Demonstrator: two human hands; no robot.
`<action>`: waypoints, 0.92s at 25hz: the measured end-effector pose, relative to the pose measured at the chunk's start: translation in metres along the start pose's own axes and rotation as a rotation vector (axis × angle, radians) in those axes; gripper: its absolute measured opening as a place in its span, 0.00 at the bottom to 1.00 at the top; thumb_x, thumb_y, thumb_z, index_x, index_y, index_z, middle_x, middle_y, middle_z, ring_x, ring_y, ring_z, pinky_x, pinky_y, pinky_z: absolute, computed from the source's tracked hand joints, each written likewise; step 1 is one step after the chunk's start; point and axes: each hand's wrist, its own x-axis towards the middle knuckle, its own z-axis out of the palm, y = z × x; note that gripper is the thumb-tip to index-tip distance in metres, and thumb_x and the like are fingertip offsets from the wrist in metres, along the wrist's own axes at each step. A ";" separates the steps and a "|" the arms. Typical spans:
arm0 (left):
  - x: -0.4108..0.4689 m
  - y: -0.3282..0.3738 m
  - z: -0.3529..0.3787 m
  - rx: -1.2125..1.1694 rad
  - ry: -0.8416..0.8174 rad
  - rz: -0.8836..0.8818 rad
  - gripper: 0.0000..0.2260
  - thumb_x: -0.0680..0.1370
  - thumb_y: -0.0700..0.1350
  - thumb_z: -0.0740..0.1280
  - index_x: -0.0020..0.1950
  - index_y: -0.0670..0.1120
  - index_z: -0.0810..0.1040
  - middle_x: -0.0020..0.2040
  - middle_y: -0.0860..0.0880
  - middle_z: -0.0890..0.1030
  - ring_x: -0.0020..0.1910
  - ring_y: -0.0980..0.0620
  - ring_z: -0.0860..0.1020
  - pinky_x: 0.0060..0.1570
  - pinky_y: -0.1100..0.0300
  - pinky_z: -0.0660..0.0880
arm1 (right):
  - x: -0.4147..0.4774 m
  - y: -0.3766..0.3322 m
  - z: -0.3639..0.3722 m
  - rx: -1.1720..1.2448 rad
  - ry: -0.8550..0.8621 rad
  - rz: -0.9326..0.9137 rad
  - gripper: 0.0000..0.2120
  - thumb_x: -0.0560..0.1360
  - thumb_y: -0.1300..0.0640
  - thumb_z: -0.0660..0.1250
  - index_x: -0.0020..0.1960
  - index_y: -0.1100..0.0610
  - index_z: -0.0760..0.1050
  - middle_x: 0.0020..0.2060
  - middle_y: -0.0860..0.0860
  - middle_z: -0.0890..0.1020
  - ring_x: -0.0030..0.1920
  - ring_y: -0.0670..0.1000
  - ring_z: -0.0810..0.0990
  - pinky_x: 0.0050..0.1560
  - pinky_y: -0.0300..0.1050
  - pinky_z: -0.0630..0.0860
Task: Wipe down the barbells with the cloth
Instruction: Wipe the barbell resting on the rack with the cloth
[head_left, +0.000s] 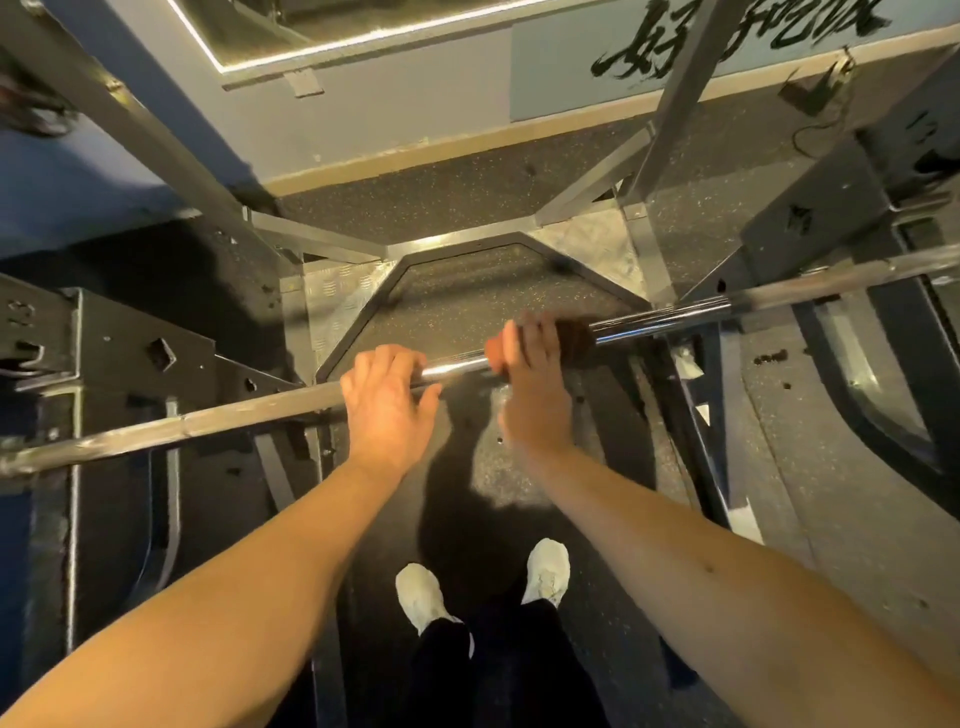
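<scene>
Chrome-bright, the long steel barbell (675, 318) spans eight to two o'clock, our left hand (387, 397) curled round it at centre, likely steadying, while our right hand (530, 364) clenches the rust-brown cloth (571, 339) round the shaft at one o'clock.

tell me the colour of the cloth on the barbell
Orange-brown; the cloth shows in the head view, under the right hand.
</scene>
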 end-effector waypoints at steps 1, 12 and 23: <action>-0.004 -0.017 -0.008 0.021 -0.004 -0.014 0.13 0.77 0.45 0.73 0.60 0.49 0.78 0.58 0.51 0.75 0.61 0.49 0.69 0.61 0.53 0.63 | -0.005 -0.022 0.018 0.015 0.016 -0.077 0.37 0.71 0.74 0.68 0.78 0.63 0.62 0.78 0.59 0.63 0.80 0.58 0.53 0.73 0.57 0.69; -0.011 -0.127 -0.047 -0.037 -0.038 0.035 0.12 0.77 0.50 0.74 0.59 0.51 0.78 0.55 0.54 0.76 0.59 0.51 0.72 0.64 0.52 0.64 | -0.032 -0.088 0.021 0.263 -0.131 0.060 0.32 0.79 0.72 0.64 0.80 0.57 0.62 0.79 0.52 0.63 0.79 0.47 0.53 0.80 0.50 0.53; 0.007 -0.153 -0.038 -0.062 0.029 0.231 0.09 0.80 0.52 0.71 0.52 0.47 0.79 0.44 0.51 0.79 0.40 0.53 0.75 0.43 0.56 0.75 | -0.032 -0.120 0.047 0.069 -0.131 0.154 0.32 0.81 0.66 0.65 0.81 0.52 0.60 0.81 0.50 0.59 0.81 0.57 0.55 0.74 0.46 0.52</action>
